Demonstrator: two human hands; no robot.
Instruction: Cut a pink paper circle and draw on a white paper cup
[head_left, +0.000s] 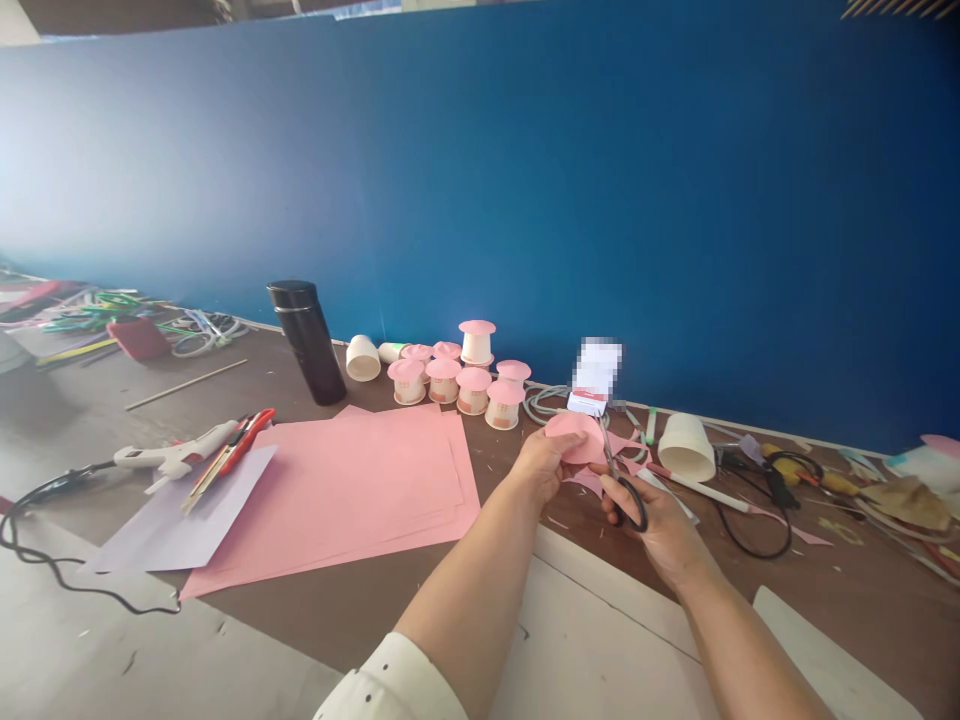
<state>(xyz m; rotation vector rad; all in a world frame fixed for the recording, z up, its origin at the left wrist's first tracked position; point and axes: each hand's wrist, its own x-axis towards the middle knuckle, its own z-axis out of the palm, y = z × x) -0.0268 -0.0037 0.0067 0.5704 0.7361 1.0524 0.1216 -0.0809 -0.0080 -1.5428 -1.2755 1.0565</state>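
My left hand [546, 464] pinches a round piece of pink paper [574, 436] between thumb and fingers above the brown table. In my right hand [646, 515] is a pair of scissors [632, 500] with black handles, its blades at the right edge of the pink disc. Pink paper scraps [589, 480] lie just below and beside the disc. Left of my hands stand several small paper cups [442, 383] topped with pink paper roofs, one stacked above the others. Behind the disc a phone [592, 378] leans upright with a blurred screen.
Pink sheets [360, 480] lie at left, beside a lilac sheet [202, 530], a glue gun [176, 455] and a red cutter [232, 455]. A black flask [309, 345] stands behind. White cups [686, 447], cables [757, 545] and clutter line the right. A blue panel [480, 180] closes the back.
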